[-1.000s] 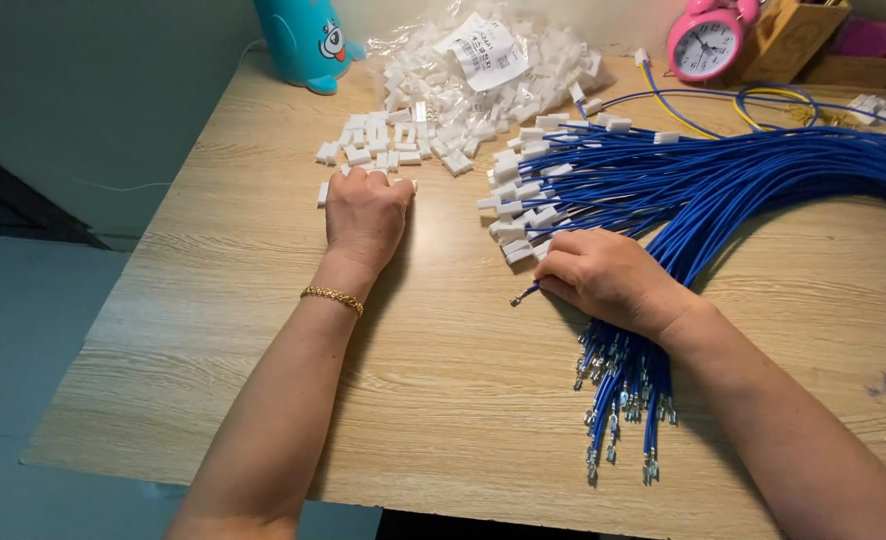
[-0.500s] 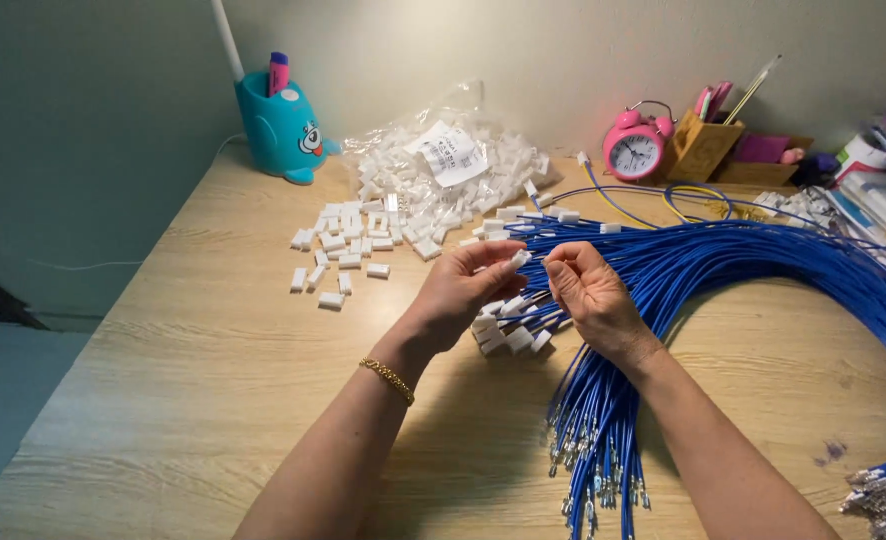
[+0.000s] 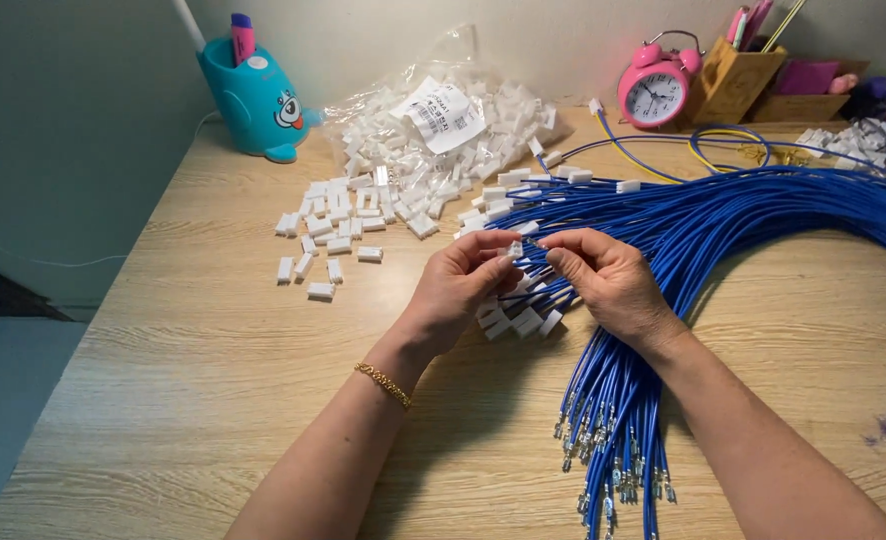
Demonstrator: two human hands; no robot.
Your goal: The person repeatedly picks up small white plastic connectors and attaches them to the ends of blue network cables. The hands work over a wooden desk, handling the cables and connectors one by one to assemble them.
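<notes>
From the head camera, I am looking down on two bare hands meeting at the centre of the frame above a pale wooden tabletop. The left hand is pinching a small white connector housing between thumb and fingertips, its grip clenched on the piece. The right hand is facing it, its grip pinching the end of one blue wire whose tip is touching the housing. A thin gold bracelet is circling the left wrist.

A thick bundle of blue wires is sweeping in from the right edge, passing under the right hand and fanning out toward the lower centre, where bare metal terminals are showing at the wire ends. Several wires already capped with white housings are lying just below the hands.

Loose white housings are scattered in the upper left of centre, beside an open clear bag heaped with more. A teal pen holder is standing at the upper left, and a pink alarm clock and a wooden organiser are standing along the top right.
</notes>
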